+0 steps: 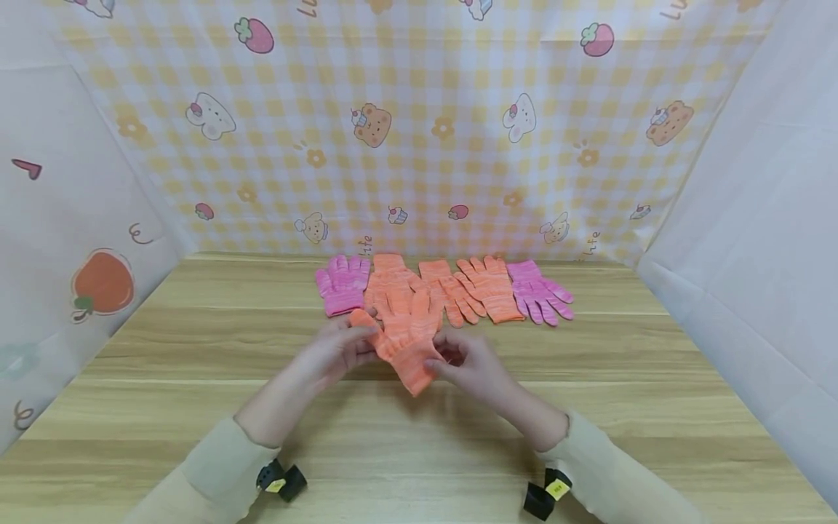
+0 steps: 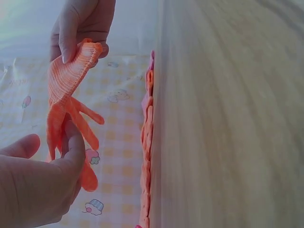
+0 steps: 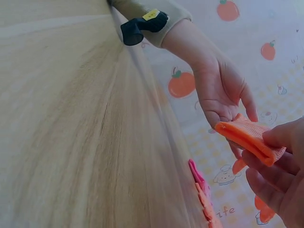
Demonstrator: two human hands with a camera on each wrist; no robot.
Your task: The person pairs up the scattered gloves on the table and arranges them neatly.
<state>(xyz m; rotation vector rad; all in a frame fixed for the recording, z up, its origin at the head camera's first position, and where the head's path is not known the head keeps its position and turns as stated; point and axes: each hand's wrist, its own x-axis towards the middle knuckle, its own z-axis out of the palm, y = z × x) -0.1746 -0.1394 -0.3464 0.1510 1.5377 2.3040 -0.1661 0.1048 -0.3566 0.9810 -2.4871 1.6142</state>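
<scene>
An orange knit glove [image 1: 409,335] is held up over the table with its fingers pointing away and its cuff towards me. My right hand [image 1: 474,364] pinches the cuff near its opening, as the right wrist view shows at the glove's orange cuff [image 3: 251,140]. At the glove's thumb side is my left hand [image 1: 337,346], its thumb above and bent fingers below. In the left wrist view the left hand's index finger [image 2: 73,145] lies against the glove; the other fingertips are partly hidden.
Along the back of the wooden table [image 1: 216,349] lies a row of gloves: a pink glove [image 1: 343,280] at the left, several orange ones, including an orange glove [image 1: 491,287], and a pink glove [image 1: 540,291] at the right. A patterned curtain [image 1: 419,167] stands behind.
</scene>
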